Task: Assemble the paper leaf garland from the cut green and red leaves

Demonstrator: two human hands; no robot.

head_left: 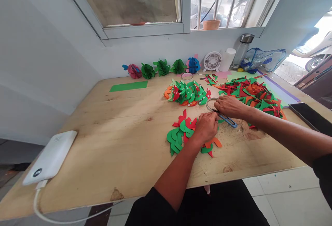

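My left hand (206, 128) is closed in a pinch over a small pile of cut paper pieces (176, 138), green, red and orange. What its fingertips hold is hidden. My right hand (229, 107) is closed just beyond it, fingers at the edge of a thin roll of tape (208, 107). Blue-handled thread snips (228, 119) lie beneath the right hand, pointing toward the left fingertips. Behind the hands sits a second pile of paper pieces (190, 93) bearing small white patches. A larger heap of red, green and orange pieces (252, 91) spreads beyond my right forearm.
Honeycomb paper figures (162, 67) line the wall, beside a small white fan (212, 61) and a glass bottle (240, 53). A green paper strip (129, 86) lies at the back left. A white power bank (52, 157) and a black phone (311, 115) are at opposite sides.
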